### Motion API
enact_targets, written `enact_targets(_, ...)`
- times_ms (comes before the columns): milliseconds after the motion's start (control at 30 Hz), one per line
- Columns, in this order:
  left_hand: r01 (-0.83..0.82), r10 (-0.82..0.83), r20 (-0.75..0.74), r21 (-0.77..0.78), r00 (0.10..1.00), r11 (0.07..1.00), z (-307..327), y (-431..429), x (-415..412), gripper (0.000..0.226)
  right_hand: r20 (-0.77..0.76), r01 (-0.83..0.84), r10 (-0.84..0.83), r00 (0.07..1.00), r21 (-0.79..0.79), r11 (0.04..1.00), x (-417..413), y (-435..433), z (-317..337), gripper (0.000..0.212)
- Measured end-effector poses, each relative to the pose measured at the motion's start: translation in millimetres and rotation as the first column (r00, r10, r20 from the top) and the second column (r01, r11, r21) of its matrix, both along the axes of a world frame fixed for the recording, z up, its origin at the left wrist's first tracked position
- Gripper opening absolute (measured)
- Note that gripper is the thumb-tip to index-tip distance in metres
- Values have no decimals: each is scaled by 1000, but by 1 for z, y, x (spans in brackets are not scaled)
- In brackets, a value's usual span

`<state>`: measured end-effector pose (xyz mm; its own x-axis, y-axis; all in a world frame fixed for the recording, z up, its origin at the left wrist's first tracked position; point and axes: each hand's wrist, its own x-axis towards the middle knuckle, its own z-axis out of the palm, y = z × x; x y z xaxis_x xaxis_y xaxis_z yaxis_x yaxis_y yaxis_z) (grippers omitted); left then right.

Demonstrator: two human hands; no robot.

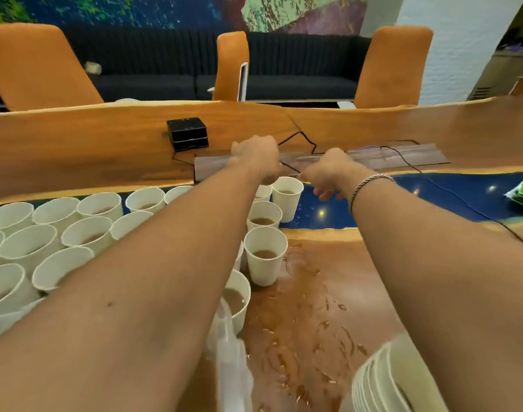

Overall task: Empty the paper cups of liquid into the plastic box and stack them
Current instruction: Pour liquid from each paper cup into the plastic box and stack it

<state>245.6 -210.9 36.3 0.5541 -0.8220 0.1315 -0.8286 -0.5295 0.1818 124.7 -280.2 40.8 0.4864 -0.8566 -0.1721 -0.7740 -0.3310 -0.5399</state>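
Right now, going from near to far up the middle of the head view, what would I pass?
Stack of cups, first filled cup, second filled cup, third filled cup, dark wooden strip, black box, middle orange chair.

Single head-worn view, wide-angle, edges bowed. It faces forward and down across the wooden table (pixel 313 307), which is close below. Left hand (pixel 254 156) and right hand (pixel 328 171) sit mid-frame. Paper cups (pixel 88 230) are near left, the cup stack (pixel 382 379) cropped at near right. Orange chairs (pixel 394 66) and a dark sofa (pixel 153 81) are far.
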Motion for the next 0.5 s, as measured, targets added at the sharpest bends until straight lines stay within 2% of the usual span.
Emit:
enact_targets(100, -5, 2, 25, 96, 1000, 995, -11, -25, 17, 25, -59, 8, -6, 998, 42, 999, 17, -25, -16, 24)
enact_targets(267, -19, 24, -19, 230, 1000, 973, -24, -49, 26, 28, -91, -28, 44, 995, 175, 984, 34, -41, -28, 28)
enact_targets(367, -5, 12, -36, 195, 999, 981, -30, -52, 25, 21, -143, -25, 64, 988, 256, 966, 42, -44, -40, 30)
enact_targets(433, -16, 22, -42, 144, 999, 989, -32, -49, 22, 12, -137, 36, 7, 991, 308, 951, 45, -45, -46, 30)
enact_targets(500, -47, 52, -44, 104, 998, 993, -32, -45, 20, 14, -90, 82, -57, 994, 306, 949, 47, -47, -49, 25)
